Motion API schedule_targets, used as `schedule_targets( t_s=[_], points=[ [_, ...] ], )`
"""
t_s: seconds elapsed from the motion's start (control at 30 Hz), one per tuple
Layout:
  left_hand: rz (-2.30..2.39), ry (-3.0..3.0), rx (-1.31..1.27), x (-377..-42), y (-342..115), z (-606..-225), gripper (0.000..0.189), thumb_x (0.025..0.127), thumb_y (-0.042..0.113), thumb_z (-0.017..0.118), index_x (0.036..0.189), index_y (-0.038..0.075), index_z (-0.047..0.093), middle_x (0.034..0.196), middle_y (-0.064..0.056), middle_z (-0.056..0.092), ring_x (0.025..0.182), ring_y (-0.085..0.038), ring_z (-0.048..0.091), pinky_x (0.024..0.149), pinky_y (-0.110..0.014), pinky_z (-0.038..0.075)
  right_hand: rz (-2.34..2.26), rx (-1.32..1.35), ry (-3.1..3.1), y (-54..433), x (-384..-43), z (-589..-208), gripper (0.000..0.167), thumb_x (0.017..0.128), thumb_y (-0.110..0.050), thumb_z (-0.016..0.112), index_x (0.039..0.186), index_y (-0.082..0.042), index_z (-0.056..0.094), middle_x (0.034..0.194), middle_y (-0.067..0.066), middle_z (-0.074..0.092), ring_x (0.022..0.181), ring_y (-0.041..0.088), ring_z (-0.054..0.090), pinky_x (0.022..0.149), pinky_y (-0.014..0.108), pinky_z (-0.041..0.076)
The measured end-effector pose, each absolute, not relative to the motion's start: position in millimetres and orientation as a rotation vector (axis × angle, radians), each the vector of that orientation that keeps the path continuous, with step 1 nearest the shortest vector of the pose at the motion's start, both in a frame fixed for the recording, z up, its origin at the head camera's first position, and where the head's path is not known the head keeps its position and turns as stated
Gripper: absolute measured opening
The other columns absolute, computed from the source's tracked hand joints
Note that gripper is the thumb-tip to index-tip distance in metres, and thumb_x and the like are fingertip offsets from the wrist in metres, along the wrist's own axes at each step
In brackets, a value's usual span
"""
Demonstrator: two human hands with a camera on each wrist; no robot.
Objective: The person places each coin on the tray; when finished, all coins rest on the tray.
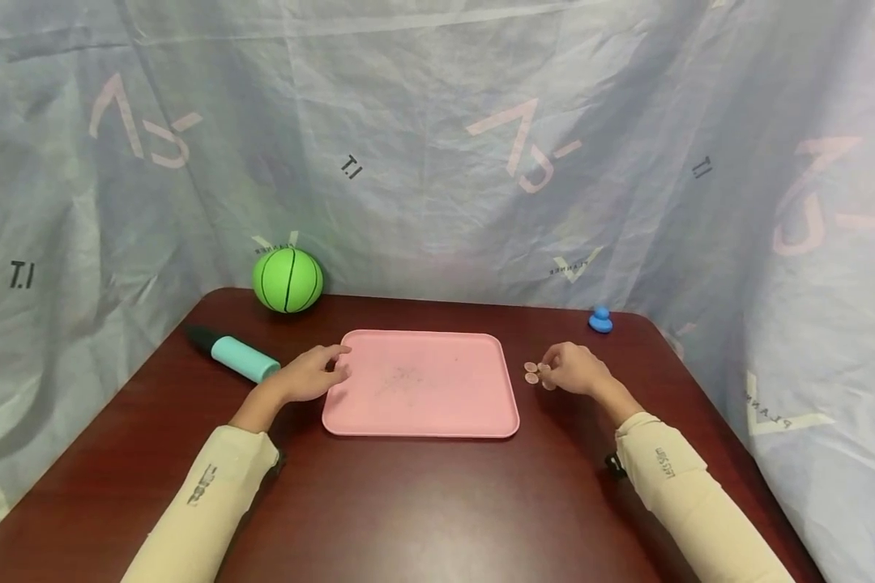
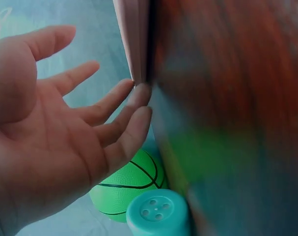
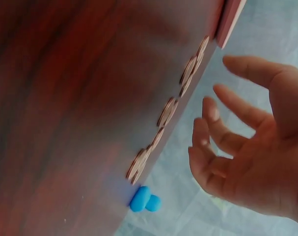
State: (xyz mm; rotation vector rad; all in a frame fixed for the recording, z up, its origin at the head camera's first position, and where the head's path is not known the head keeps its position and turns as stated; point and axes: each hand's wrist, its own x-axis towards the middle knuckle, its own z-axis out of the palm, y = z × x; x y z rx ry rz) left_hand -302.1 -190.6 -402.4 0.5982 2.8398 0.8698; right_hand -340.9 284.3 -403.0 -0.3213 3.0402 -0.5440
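A pink rectangular tray (image 1: 437, 389) lies flat at the middle of the table. My left hand (image 1: 308, 374) is at its left side, fingers spread and lightly bent; in the left wrist view the fingertips (image 2: 141, 93) meet the tray's edge (image 2: 131, 39). To the right of the tray lie several thin, round, light-brown discs (image 1: 531, 367), seen edge-on in the right wrist view as a row of flat discs (image 3: 167, 113). Over them hovers my right hand (image 1: 574, 368), partly hiding some. Its fingers (image 3: 237, 108) are loosely bent, with nothing between them in the right wrist view.
A green ball (image 1: 288, 280) with black lines sits at the back left corner. Near my left forearm lies a turquoise cylinder (image 1: 245, 358) with a dark end. A small blue duck-like figure (image 1: 601, 320) stands at the back right. Grey printed cloth (image 1: 423, 202) hangs around the table.
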Motion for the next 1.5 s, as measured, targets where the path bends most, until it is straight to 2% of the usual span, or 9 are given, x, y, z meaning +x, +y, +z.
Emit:
schedule_targets(
  t_s=[0.1,0.23,0.43,0.57,0.77,1.1,1.5],
  points=[
    [0.860,2.832,0.588,-303.0,-192.7,-404.8,0.054,0.099,0.021,0.057,0.145,-0.005,0.044,0.136,-0.031,0.049,0.129,-0.044,0.044,0.105,-0.057,0.036,-0.574,-0.382,2.978,286.6,-343.0,-405.8,0.025,0.081,-0.019,0.074,0.102,-0.005,0.074,0.075,0.000,0.065,0.069,0.018,0.056,0.060,0.035,0.046],
    [0.838,2.826,0.567,-305.4,-195.8,-407.7,0.056,0.097,0.018,0.061,0.145,-0.004,0.044,0.135,-0.032,0.049,0.128,-0.044,0.044,0.104,-0.056,0.036,-0.568,-0.465,2.943,285.4,-346.6,-409.6,0.030,0.080,-0.021,0.078,0.102,-0.002,0.075,0.084,0.004,0.069,0.073,0.018,0.059,0.065,0.034,0.049],
    [0.818,2.758,0.583,-310.8,-200.5,-408.5,0.054,0.096,0.018,0.063,0.142,-0.006,0.047,0.123,-0.025,0.059,0.115,-0.038,0.055,0.097,-0.051,0.043,-0.566,-0.469,2.937,287.5,-351.1,-413.7,0.029,0.080,-0.024,0.080,0.099,-0.002,0.076,0.084,0.004,0.069,0.076,0.018,0.060,0.070,0.035,0.050],
    [0.750,2.759,0.615,-313.0,-204.1,-406.6,0.059,0.093,0.018,0.068,0.140,-0.009,0.048,0.119,-0.022,0.061,0.109,-0.035,0.056,0.095,-0.049,0.044,-0.579,-0.477,2.916,286.6,-352.5,-413.8,0.030,0.081,-0.027,0.080,0.099,-0.003,0.075,0.080,0.003,0.069,0.074,0.018,0.061,0.070,0.036,0.049],
    [0.732,2.732,0.634,-315.5,-208.7,-405.0,0.067,0.086,0.020,0.075,0.140,-0.009,0.048,0.122,-0.023,0.062,0.117,-0.037,0.054,0.101,-0.052,0.041,-0.546,-0.493,2.911,279.9,-354.3,-413.1,0.030,0.083,-0.030,0.080,0.099,-0.006,0.075,0.086,0.005,0.066,0.072,0.017,0.059,0.071,0.037,0.049],
    [0.780,2.698,0.573,-321.1,-210.5,-406.6,0.069,0.083,0.018,0.080,0.140,-0.007,0.049,0.118,-0.021,0.062,0.111,-0.033,0.056,0.099,-0.049,0.042,-0.597,-0.553,2.883,276.4,-356.5,-411.4,0.019,0.086,-0.022,0.078,0.091,-0.004,0.075,0.067,0.000,0.063,0.059,0.013,0.058,0.066,0.034,0.048],
    [0.760,2.670,0.536,-326.8,-207.1,-406.7,0.071,0.084,0.014,0.079,0.143,-0.006,0.047,0.110,-0.017,0.064,0.098,-0.026,0.056,0.088,-0.037,0.045,-0.642,-0.552,2.799,276.7,-360.8,-410.1,0.013,0.087,-0.014,0.075,0.085,-0.002,0.069,0.062,-0.003,0.062,0.058,0.010,0.057,0.061,0.029,0.047]
  ],
)
